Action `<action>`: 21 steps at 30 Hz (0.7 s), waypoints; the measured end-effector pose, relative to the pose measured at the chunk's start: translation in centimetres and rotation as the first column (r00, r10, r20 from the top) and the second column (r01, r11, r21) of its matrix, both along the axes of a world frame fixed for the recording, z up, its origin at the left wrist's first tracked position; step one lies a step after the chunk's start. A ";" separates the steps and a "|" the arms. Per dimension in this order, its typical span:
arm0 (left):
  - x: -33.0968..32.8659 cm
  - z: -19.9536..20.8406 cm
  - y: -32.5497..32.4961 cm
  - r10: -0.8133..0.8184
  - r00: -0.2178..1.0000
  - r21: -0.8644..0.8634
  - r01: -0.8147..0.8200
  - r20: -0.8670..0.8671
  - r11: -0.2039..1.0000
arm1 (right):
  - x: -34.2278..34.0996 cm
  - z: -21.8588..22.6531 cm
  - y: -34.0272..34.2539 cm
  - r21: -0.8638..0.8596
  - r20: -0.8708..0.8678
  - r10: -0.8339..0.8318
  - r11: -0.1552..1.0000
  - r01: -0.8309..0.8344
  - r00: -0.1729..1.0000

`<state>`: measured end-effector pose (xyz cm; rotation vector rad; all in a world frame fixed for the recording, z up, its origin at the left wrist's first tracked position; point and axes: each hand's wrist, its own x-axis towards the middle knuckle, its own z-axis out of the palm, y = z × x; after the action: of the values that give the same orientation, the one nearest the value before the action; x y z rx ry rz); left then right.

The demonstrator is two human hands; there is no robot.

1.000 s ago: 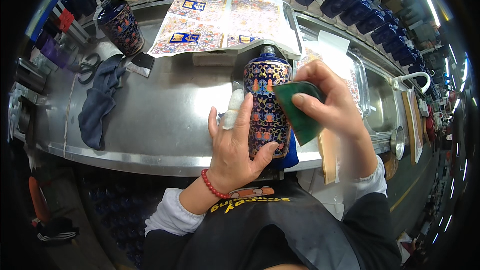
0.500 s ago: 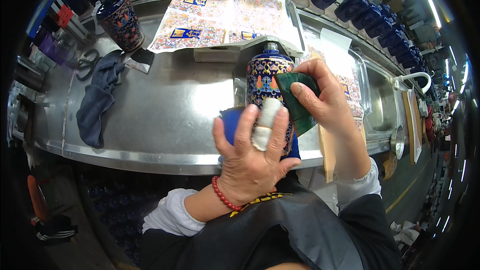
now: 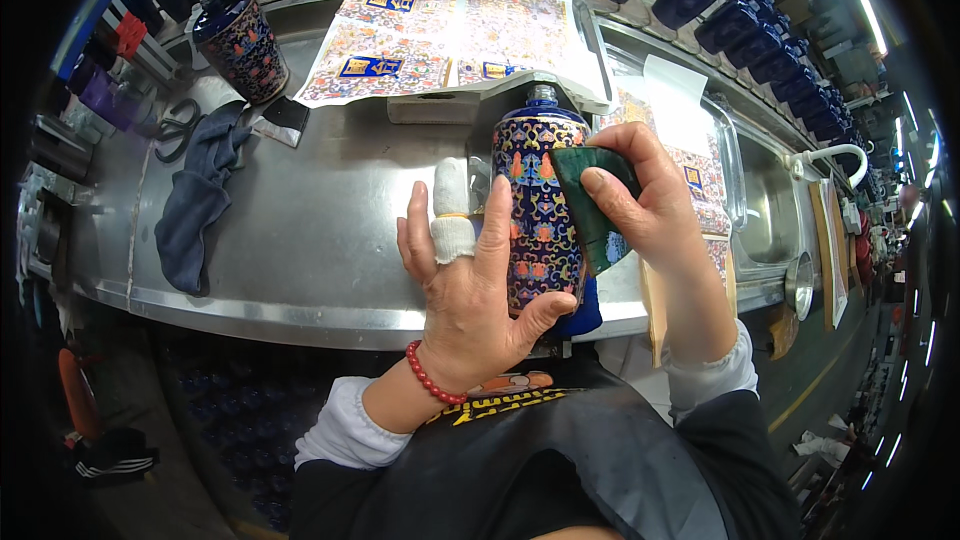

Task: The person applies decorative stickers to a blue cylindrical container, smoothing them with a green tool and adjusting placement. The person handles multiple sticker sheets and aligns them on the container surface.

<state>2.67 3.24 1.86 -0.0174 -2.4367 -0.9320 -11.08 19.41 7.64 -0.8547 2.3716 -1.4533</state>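
A dark blue bottle (image 3: 543,210) with a colourful floral pattern lies before me, its neck pointing away against a pale stand. My right hand (image 3: 645,190) pinches a dark green flat scraper (image 3: 592,202), whose edge rests along the bottle's right side. Beside the bottle's left side, my left hand (image 3: 465,290) has its fingers spread, with the thumb near the bottle's base. A white cloth sleeve (image 3: 453,215) covers one of its fingers. Under the bottle a piece of blue cloth (image 3: 580,312) shows in part.
Patterned transfer sheets (image 3: 430,35) lie on a tray behind the bottle. On the left are a decorated bottle (image 3: 242,48), scissors (image 3: 178,130) and a grey-blue cloth (image 3: 195,205). Rows of plain blue bottles (image 3: 735,25) line the back. A sink (image 3: 765,220) is at the right.
My left hand has moved left, off the bottle's front to its left side, uncovering the lower pattern. My right hand and the scraper have hardly moved.
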 end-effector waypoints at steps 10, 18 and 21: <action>-0.4 -0.2 -0.5 -0.033 0.999 -0.024 0.033 -0.019 0.999 | 0.2 0.1 -0.1 0.000 -0.056 -0.017 1.000 0.018 0.998; 0.0 -0.5 -0.5 -0.017 1.000 -0.008 0.017 -0.020 1.000 | 0.3 -0.1 -0.2 -0.028 -0.075 -0.023 0.999 0.021 0.997; 0.0 -0.7 -0.5 -0.038 0.999 -0.008 0.038 -0.014 0.999 | 0.3 -0.2 -0.2 -0.018 -0.062 -0.030 0.999 0.029 0.998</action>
<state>2.71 2.77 1.13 -0.0723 -2.4348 -0.9364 -10.80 19.26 7.45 -0.8845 2.4302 -1.4811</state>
